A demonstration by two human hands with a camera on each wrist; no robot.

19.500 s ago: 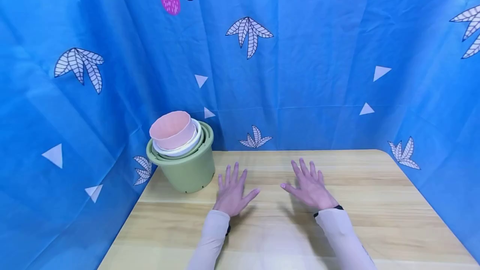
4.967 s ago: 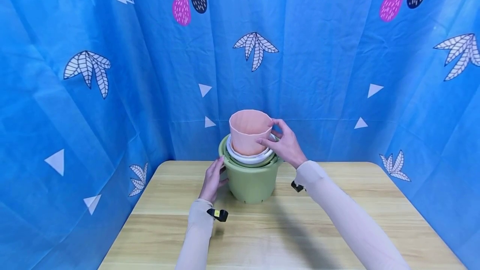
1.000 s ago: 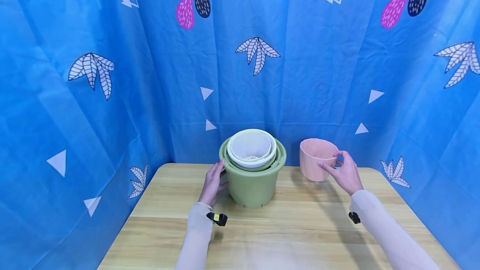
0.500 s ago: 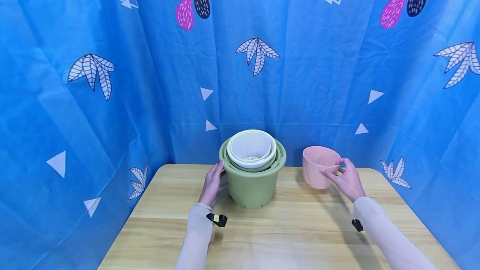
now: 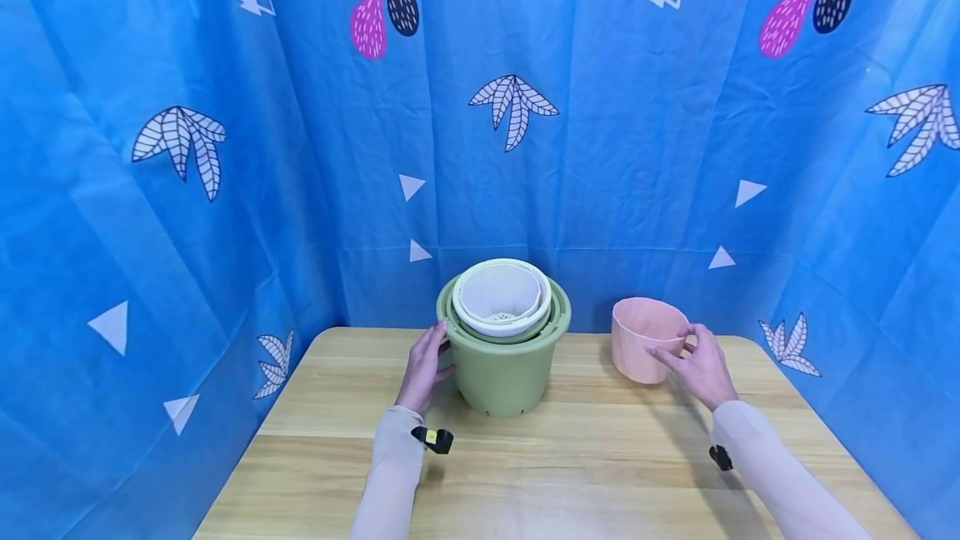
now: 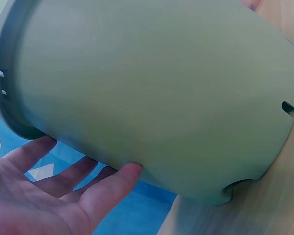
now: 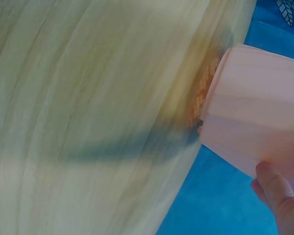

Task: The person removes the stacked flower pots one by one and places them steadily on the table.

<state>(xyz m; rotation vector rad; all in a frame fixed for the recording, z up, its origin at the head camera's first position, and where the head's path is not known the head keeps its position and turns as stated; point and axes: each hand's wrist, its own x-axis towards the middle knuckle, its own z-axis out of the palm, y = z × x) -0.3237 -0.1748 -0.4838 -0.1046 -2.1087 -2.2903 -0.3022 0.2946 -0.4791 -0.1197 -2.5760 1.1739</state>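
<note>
A stack of nested flower pots stands upright mid-table: a large green pot outside, another green one within it, and a white pot on top with drainage holes in its bottom. The fingertips and thumb of my left hand touch the left side of the outer pot below its rim; the left wrist view shows these fingers loosely extended. To the right, my right hand pinches the rim of a pink flower pot between thumb and fingers. Its base is at or just above the tabletop; I cannot tell which.
The wooden table has its back edge close behind the pots. A blue patterned curtain hangs behind and on both sides. Each wrist wears a black strap.
Earlier the pink pot sat on top of the stack. My right hand lifted it out and carried it right, then lowered it toward the table. The left hand stays at the green pot.
</note>
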